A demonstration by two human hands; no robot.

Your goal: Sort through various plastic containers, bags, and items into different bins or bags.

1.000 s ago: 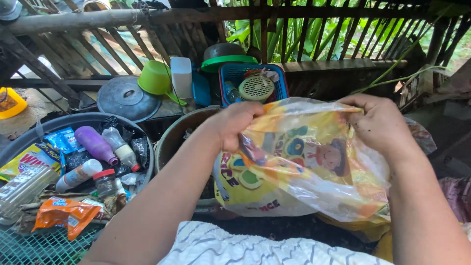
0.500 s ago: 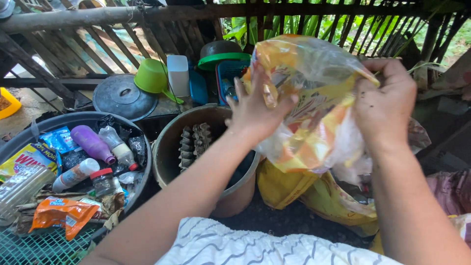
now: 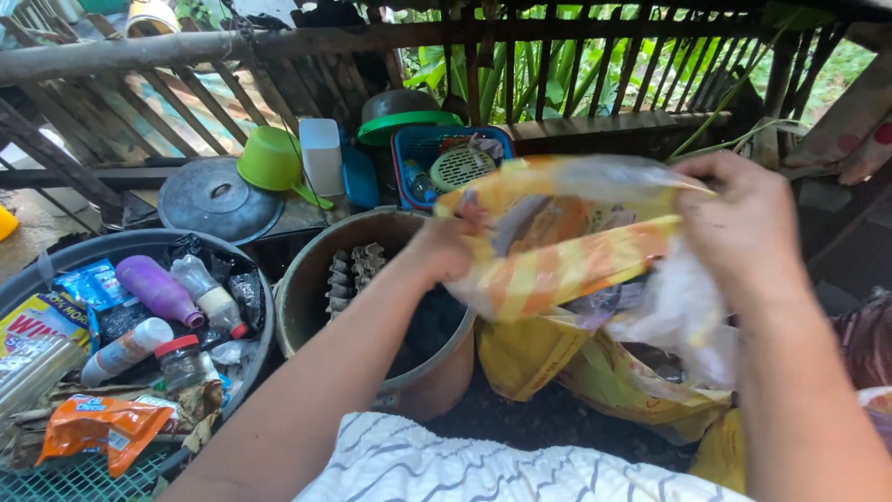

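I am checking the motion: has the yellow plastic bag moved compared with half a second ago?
Yes. The yellow plastic bag is lower now, nearer the brown pot.

head view, close, downward, forward

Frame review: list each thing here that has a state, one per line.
Yellow plastic bag: crumpled, held up in both hands.
Left hand: closed on the bag.
Right hand: closed on the bag.
Brown pot: open, egg-carton piece inside.
Purple bottle: lying down.
Green cup: tipped sideways.
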